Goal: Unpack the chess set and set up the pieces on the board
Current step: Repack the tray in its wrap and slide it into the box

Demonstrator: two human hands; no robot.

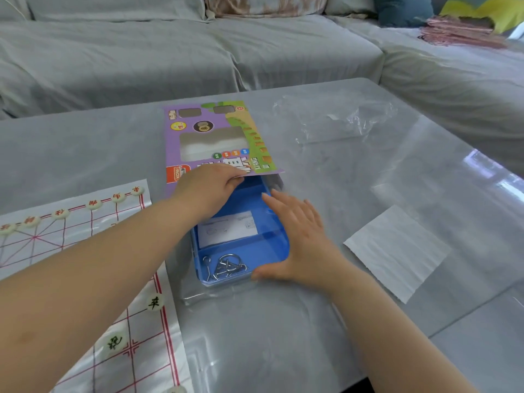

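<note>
A blue plastic tray point(270, 238) lies mid-table, partly inside a purple printed cardboard sleeve point(198, 131). My left hand point(211, 185) grips the sleeve's near edge. My right hand point(300, 239) lies flat with fingers spread against the tray's right side. In the tray are a white leaflet point(226, 228) and metal wire ring puzzles point(225, 265). The paper chess board point(76, 231) with red lines lies at the left. A row of cream round pieces with red characters point(93, 204) sits along its far edge. Two pieces with dark characters point(154, 302) sit on its near right part.
A crumpled clear plastic wrapper point(337, 120) lies at the table's far right. A white folded paper sheet point(397, 251) lies to the right of my right hand. A grey sofa point(170, 52) with cushions runs behind and to the right of the glossy grey table point(283, 336).
</note>
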